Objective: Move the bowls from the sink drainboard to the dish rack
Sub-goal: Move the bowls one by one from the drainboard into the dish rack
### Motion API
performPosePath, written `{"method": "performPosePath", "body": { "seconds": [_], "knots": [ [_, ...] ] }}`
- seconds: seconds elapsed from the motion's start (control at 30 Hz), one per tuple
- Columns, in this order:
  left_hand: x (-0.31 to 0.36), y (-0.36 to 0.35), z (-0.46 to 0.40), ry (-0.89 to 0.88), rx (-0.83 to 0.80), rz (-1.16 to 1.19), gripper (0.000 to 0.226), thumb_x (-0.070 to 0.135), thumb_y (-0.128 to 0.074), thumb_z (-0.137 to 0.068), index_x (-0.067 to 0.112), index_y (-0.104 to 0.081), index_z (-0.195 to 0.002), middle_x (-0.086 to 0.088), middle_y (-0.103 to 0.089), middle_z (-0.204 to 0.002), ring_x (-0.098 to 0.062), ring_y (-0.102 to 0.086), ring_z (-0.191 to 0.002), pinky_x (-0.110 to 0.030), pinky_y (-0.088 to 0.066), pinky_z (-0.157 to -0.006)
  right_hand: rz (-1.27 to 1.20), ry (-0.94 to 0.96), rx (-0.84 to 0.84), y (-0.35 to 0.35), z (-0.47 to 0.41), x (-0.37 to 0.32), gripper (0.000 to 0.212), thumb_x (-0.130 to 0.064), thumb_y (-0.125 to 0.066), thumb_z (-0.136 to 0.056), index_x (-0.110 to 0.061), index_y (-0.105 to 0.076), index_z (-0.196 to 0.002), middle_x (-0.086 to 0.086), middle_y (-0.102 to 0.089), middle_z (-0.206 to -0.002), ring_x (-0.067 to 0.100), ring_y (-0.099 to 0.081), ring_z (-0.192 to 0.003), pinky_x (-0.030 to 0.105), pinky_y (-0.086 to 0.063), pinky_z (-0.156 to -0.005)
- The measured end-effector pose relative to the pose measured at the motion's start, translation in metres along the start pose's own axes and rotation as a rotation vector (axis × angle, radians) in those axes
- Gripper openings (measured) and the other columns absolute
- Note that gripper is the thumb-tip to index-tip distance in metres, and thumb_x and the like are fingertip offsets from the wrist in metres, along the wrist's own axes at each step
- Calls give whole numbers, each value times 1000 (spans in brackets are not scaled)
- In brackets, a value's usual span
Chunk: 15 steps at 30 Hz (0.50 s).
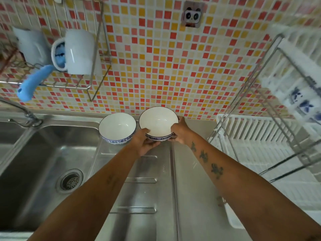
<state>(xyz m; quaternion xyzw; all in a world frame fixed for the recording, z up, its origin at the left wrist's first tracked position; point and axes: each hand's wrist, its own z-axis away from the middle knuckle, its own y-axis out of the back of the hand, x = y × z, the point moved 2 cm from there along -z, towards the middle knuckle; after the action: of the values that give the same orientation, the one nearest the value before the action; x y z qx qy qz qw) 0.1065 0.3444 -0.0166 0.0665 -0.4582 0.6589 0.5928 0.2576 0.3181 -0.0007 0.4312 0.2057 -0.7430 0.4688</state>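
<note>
A mosaic wall [165,66] of red, yellow and cream tiles fills the far side. Below it runs one steel sink: its basin [48,162] on the left with one drain [70,180], its ribbed drainboard [139,197] in the middle. One dish rack [271,136] of white slats and steel wire stands on the right, with blue-and-white crockery blurred on its upper tier. One wire shelf [57,80] hangs on the wall at far left, holding one white mug [79,51] and a blue brush [33,82]. One faucet [22,112] rises at the left edge. One panda sticker [192,14] sits high on the wall; no writing can be read anywhere.

Two white bowls with blue-patterned outsides are at the far end of the drainboard, just beside each other. The left bowl [117,127] rests on the steel, untouched. The right bowl [158,123] is gripped by both hands and tilted toward the camera. The left hand [144,142] curls under its near left side, thumb on the rim. The right hand [179,131] clasps its right side, fingers wrapped round the outside.
</note>
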Motion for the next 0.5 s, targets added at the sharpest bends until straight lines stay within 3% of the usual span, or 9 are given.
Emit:
{"method": "performPosePath", "body": {
  "seconds": [0.03,0.1,0.2,0.27,0.33,0.43,0.5],
  "knots": [
    [7,-4,7,-2,-24,18,39,18,-57,-92,14,-44,-129,-17,-48,-131,-37,-51,-114,-51,-49,-94,4,27,2,2,10,-10,68,10,-35,-86,-25,-24,-142,9,-35,-147,38,-49,-123,53,-53,-89],
    [23,-10,23,30,-80,46,60,48,-64,-84,12,-48,-130,-16,-53,-130,-40,-56,-112,-53,-54,-88,25,112,10,8,33,-32,67,11,-34,-86,-23,-24,-143,9,-35,-146,34,-47,-118,49,-55,-83],
    [50,-25,55,80,-210,91,76,73,-50,-80,8,-55,-118,-20,-58,-121,-41,-59,-103,-55,-55,-80,82,261,6,16,76,-65,66,13,-34,-84,-19,-26,-142,9,-39,-139,28,-43,-111,47,-53,-83],
    [66,-36,79,103,-335,96,79,75,-44,-81,12,-54,-128,-19,-58,-127,-42,-58,-108,-56,-55,-81,142,357,9,20,111,-89,68,14,-34,-82,-18,-27,-142,8,-40,-137,27,-42,-111,46,-53,-82],
    [78,-48,111,141,-475,85,77,69,-53,-78,22,-49,-139,-17,-53,-140,-44,-54,-122,-55,-48,-96,199,460,-15,21,148,-111,71,14,-34,-81,-20,-28,-142,8,-39,-140,27,-42,-110,46,-55,-80],
    [91,-59,150,129,-575,107,82,65,-64,-73,27,-45,-143,-18,-48,-146,-45,-46,-131,-56,-37,-108,270,603,-67,26,205,-138,69,13,-34,-83,-23,-30,-141,4,-42,-130,28,-48,-101,54,-54,-82],
    [93,-71,176,67,-645,102,77,63,-62,-77,28,-45,-143,-19,-48,-146,-45,-45,-132,-58,-34,-111,324,693,-70,34,240,-150,69,12,-34,-82,-24,-31,-141,6,-43,-134,30,-50,-100,58,-54,-83]
  ]
}}
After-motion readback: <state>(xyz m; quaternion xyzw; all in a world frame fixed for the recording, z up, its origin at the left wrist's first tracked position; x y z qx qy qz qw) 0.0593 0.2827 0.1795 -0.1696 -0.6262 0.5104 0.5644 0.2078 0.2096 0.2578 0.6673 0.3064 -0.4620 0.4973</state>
